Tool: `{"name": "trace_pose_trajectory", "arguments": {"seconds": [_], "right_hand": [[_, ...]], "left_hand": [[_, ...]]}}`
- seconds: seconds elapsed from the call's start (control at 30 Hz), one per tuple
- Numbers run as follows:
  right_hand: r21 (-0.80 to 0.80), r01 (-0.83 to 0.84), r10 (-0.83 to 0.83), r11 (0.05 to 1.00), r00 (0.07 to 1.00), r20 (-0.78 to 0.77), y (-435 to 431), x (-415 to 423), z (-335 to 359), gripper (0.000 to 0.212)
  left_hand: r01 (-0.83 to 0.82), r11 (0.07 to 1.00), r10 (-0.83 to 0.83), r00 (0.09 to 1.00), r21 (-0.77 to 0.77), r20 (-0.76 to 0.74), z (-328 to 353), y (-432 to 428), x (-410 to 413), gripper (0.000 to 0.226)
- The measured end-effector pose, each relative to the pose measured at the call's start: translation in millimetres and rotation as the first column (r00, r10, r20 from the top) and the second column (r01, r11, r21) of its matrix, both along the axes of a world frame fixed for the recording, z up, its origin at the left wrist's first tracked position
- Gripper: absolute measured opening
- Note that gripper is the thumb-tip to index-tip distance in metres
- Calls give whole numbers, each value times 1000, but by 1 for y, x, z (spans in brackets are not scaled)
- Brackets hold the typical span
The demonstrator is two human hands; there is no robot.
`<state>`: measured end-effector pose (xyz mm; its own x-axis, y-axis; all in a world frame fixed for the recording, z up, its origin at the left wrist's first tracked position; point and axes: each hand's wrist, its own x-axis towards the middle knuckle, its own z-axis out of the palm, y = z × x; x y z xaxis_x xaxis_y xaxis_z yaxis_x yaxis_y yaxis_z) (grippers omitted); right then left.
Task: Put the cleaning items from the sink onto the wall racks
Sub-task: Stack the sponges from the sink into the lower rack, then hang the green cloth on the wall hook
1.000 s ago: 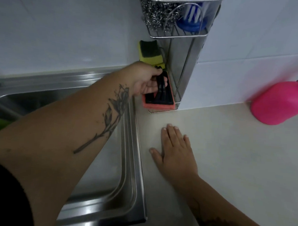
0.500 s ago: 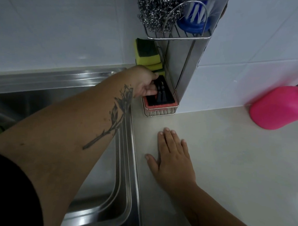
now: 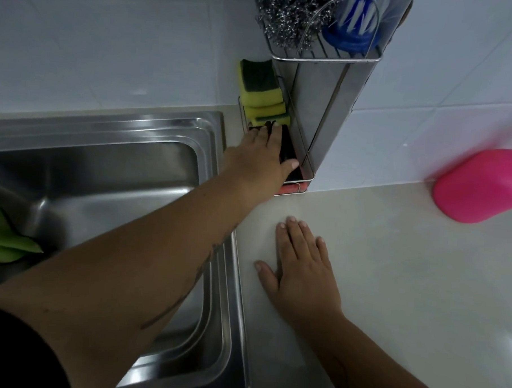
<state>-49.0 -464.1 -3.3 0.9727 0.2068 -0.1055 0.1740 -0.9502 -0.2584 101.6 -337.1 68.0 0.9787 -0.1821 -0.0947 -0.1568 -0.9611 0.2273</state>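
Resting open: right hand [image 3: 301,272], pale counter [image 3: 406,288] | left hand [image 3: 259,161] flat on scrubber [image 3: 288,154] (lower rack)

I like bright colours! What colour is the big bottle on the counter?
Pink bottle, head view.

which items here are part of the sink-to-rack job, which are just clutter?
Job: left hand on the black-handled scrubber, lower rack, yellow sponges, steel wool, blue brush, green cloth, sink.
Clutter: pink bottle, right hand flat on the counter.
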Motion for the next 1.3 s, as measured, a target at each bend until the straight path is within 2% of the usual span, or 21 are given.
{"name": "trace_pose_trajectory", "arguments": {"seconds": [0.1,0.23,0.4,0.47,0.53,0.6,0.67,0.8,0.9,0.97,1.0,1.03,1.1,1.13,1.2,1.23,1.3], "right_hand": [[-11,0,0,1000,1000,-12,0,0,2,78],[-44,-7,4,999,998,-69,2,-1,6,78],[-137,17,-39,990,987,-159,23,5,32,77],[-190,-1,-51,982,963,-265,42,15,49,74],[-209,-61,-33,976,908,-417,76,28,66,74],[-203,-208,89,957,876,-474,127,39,80,70],[-180,-319,211,930,869,-448,191,41,98,65],[-130,-419,353,898,866,-354,323,42,127,52],[-103,-504,448,857,830,-333,407,42,129,56],[-103,-537,483,837,814,-323,453,41,125,58],[-103,-551,498,828,808,-315,473,40,121,58],[-107,-565,515,818,803,-300,490,40,115,58],[-135,-591,542,795,793,-276,518,40,102,63],[-149,-601,553,785,789,-268,530,41,94,67],[-165,-622,575,765,776,-261,551,43,79,76],[-168,-635,589,754,767,-256,560,44,71,79],[-176,-664,622,727,745,-242,576,46,57,82]], "left_hand": [[-9,994,-2,995,-110,-104,-5,2,-2,77],[13,991,-32,990,-136,-134,2,5,-6,78],[232,961,-261,939,-148,-222,13,56,-44,76],[237,956,-282,906,-174,-315,11,99,-63,76],[168,969,-226,901,-182,-370,12,153,-84,74],[29,973,-117,918,-230,-380,16,213,-108,69],[-131,949,8,919,-286,-394,23,276,-134,65],[-328,886,165,884,-328,-438,31,388,-176,65],[-459,806,281,852,-373,-440,29,460,-203,58],[-565,703,371,810,-432,-455,17,497,-219,46],[-628,611,421,773,-483,-474,6,513,-226,45],[-694,463,461,720,-552,-518,-5,525,-232,41],[-745,142,446,636,-652,-630,-20,543,-243,18],[-748,11,427,604,-664,-673,-26,550,-246,11],[-745,-225,403,516,-628,-756,-42,560,-250,15],[-733,-318,384,480,-601,-788,-50,563,-252,18],[-725,-430,340,422,-537,-841,-68,565,-253,20]]}}
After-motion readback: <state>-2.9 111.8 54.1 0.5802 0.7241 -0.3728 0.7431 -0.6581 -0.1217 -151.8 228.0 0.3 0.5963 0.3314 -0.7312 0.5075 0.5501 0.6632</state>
